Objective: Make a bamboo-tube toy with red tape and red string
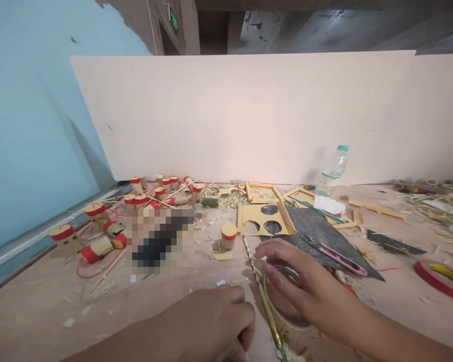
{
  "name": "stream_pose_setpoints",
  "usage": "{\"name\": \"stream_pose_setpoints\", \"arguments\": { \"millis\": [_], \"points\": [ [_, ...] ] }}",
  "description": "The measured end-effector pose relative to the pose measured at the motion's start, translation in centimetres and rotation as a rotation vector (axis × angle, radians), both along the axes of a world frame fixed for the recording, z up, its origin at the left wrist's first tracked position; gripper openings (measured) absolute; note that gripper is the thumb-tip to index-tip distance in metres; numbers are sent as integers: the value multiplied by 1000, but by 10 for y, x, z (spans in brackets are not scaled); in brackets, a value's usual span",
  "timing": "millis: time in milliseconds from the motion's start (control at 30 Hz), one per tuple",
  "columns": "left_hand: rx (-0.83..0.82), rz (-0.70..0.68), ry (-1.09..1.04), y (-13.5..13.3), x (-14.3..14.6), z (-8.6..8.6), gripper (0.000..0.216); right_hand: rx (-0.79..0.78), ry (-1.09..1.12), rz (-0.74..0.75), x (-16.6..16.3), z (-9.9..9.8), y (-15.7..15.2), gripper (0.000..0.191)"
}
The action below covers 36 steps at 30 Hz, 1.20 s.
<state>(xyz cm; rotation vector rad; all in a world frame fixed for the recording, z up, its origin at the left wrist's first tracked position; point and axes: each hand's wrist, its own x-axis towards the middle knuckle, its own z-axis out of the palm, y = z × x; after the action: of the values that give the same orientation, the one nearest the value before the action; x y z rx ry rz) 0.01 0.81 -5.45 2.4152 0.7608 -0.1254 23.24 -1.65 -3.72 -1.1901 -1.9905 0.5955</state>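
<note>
My left hand (215,322) rests near the table's front edge, its fingers curled into a loose fist; what it holds, if anything, is hidden. My right hand (305,284) lies with its fingers stretched out flat over a roll of clear tape (283,314). A thin striped stick (258,284) runs between the two hands, from the bamboo piece area down to the front edge. A short bamboo cylinder with a red band (228,235) stands just beyond the hands.
Several red-banded bamboo cylinders (136,201) with red cord lie at the left. Wooden frames with round cut-outs (262,218), dark sheet (320,231), pink-handled tool (337,256), water bottle (332,171), red tape roll (441,279) at right. A pale board (249,115) stands behind.
</note>
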Motion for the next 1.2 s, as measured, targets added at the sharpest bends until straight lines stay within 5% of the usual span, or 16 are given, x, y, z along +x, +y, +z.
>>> {"name": "stream_pose_setpoints", "arguments": {
  "millis": [167,333,500,733,1200],
  "points": [
    [-11,50,-45,0,2,-6,18,3,25,29,-1,-2,1,21],
    [-52,186,-127,-3,0,15,27,-25,57,40,-1,0,1,19],
    [-349,572,-617,0,1,41,2,-218,147,43,-5,6,-2,17],
    [-573,574,-794,3,7,40,23,-532,494,96,-18,6,-6,36],
    [-450,502,-752,-4,8,36,11,-740,675,123,-15,14,-5,37]
  ]
}}
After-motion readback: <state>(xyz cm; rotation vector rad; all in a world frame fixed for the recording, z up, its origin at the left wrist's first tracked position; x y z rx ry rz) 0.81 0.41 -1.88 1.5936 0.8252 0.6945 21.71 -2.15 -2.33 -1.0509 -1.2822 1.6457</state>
